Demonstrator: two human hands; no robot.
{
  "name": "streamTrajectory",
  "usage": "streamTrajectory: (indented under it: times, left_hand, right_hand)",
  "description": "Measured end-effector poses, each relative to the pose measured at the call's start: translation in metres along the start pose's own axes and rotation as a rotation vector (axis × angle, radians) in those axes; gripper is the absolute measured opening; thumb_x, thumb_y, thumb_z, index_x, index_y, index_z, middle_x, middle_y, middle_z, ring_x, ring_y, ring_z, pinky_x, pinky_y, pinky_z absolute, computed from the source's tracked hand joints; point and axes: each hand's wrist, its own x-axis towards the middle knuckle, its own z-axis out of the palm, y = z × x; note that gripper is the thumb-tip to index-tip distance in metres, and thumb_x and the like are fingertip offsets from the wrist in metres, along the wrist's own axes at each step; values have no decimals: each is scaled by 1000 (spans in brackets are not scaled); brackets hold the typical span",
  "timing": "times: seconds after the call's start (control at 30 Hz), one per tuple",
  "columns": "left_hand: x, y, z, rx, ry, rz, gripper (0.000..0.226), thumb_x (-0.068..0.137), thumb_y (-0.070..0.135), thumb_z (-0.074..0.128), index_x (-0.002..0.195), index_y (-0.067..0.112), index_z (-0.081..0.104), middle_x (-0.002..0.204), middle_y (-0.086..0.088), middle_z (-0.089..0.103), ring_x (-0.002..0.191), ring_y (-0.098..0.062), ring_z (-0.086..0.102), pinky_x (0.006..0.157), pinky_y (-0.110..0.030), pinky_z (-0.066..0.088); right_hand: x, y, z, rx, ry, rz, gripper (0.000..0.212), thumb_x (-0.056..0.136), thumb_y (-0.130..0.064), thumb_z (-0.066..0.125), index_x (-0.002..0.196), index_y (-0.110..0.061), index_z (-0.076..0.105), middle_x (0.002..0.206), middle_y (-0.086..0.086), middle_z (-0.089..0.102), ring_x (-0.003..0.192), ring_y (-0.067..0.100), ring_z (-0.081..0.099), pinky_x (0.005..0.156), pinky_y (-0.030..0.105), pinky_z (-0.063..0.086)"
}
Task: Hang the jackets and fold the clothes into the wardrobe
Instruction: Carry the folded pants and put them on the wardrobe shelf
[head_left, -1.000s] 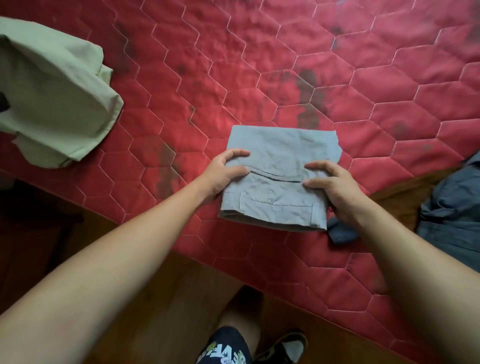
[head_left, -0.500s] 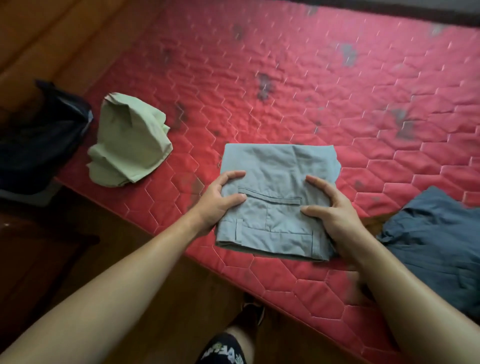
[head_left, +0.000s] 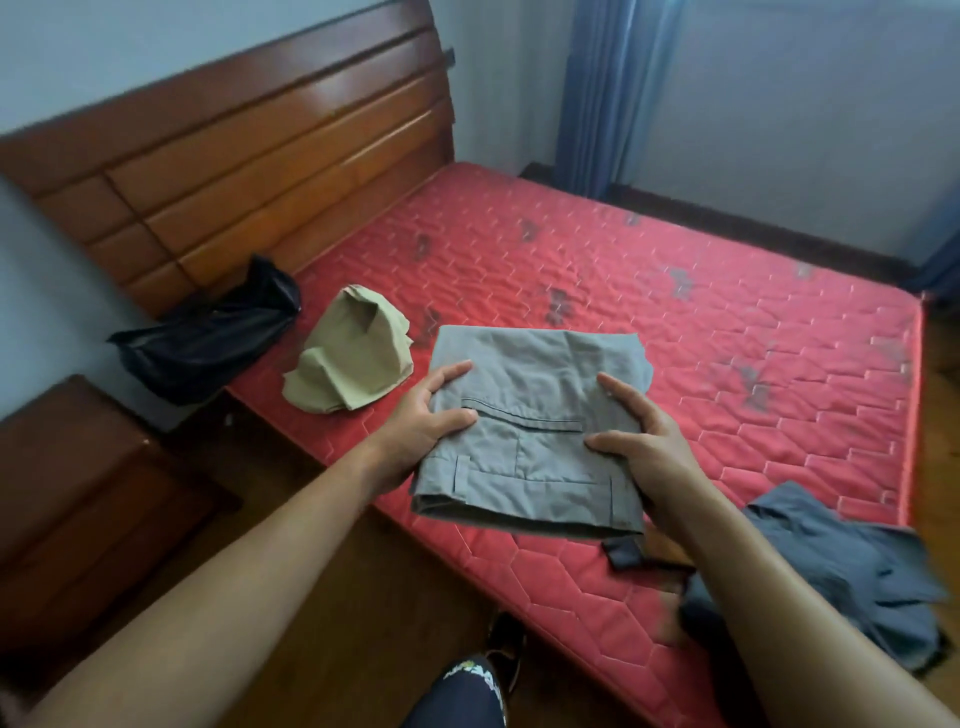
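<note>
Folded grey trousers (head_left: 535, 415) (pocket up), both hands (head_left: 641, 447) gripping

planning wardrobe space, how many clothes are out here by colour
grey: 1, the folded trousers, held by the left hand and right hand
beige: 1, the beige garment on the mattress
black: 1, the black garment by the headboard
blue-grey: 1, the blue-grey garment at the mattress edge
total: 4

Two hands (head_left: 415, 422) (head_left: 650, 453), one grey garment (head_left: 530, 382), one khaki garment (head_left: 353, 364), one black garment (head_left: 208, 338) and one blue garment (head_left: 841, 564) show.
</note>
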Motion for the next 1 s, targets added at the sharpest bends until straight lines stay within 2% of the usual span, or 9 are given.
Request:
streamTrajectory:
  times: [0.1, 0.27, 0.3, 0.4, 0.57, 0.67, 0.73, 0.83, 1.0]
  left_hand:
    - [-38, 27, -13, -5, 37, 23, 65, 83, 6, 74, 141, 27, 52, 134, -8, 62, 115, -22, 68, 97, -39, 57]
    - [-93, 69, -33, 1, 106, 87, 53, 93, -3, 63, 138, 23, 54, 126, -7, 62, 99, -8, 72, 76, -23, 59]
    - [-101, 75, -39, -5, 110, 97, 53, 92, -2, 65, 138, 24, 55, 127, -8, 62, 100, -11, 73, 76, -25, 59]
    - [-125, 93, -56, -34, 126, 129, 61, 82, 9, 77, 136, 32, 58, 130, -13, 65, 106, -25, 72, 80, -34, 61]
    - [-163, 124, -81, -92, 189, 177, 60, 87, -2, 71, 138, 24, 55, 118, -11, 72, 97, -22, 74, 75, -30, 62]
    - [-180, 139, -106, -105, 256, 190, 55, 93, -3, 62, 140, 23, 54, 109, -5, 76, 96, -21, 74, 80, -32, 62]
    - [-195, 148, -128, -105, 319, 196, 55, 93, -3, 61, 142, 22, 54, 115, -7, 74, 97, -20, 73, 82, -32, 62]
    - [-212, 158, -153, -76, 373, 218, 56, 92, 0, 66, 141, 25, 55, 128, -7, 67, 99, -15, 73, 76, -26, 60]
    - [-247, 171, -222, -97, 516, 254, 54, 86, 5, 74, 130, 34, 60, 126, 2, 65, 97, -8, 73, 72, -20, 57]
  right_hand:
    - [-27, -24, 20, 27, -36, -19, 73, 76, 16, 69, 123, -39, 71, 130, 6, 65, 107, 28, 71, 88, 42, 61]
    - [-64, -61, 51, 57, -129, -29, 70, 76, 15, 70, 122, -38, 72, 127, 9, 66, 101, 30, 73, 81, 40, 62]
    - [-70, -69, 57, 57, -146, -33, 69, 76, 14, 70, 122, -38, 72, 127, 9, 66, 101, 31, 73, 81, 41, 62]
    - [-89, -93, 76, 54, -193, -54, 66, 78, 14, 70, 124, -34, 71, 127, 8, 64, 102, 31, 73, 81, 40, 63]
    - [-109, -129, 112, 120, -276, -40, 59, 78, 16, 68, 120, -25, 74, 127, 12, 66, 104, 35, 72, 78, 38, 62]
    - [-113, -151, 141, 142, -334, -41, 58, 78, 17, 67, 119, -23, 75, 127, 14, 66, 100, 33, 72, 72, 35, 61]
    - [-116, -165, 169, 110, -385, -45, 59, 77, 17, 67, 119, -24, 75, 128, 12, 65, 99, 31, 71, 70, 33, 60]
    - [-114, -180, 202, 74, -445, -56, 60, 78, 16, 66, 121, -26, 74, 130, 9, 62, 102, 30, 69, 71, 33, 60]
    - [-98, -195, 293, -9, -576, -55, 57, 78, 11, 68, 118, -29, 75, 133, 9, 59, 106, 31, 68, 73, 34, 60]
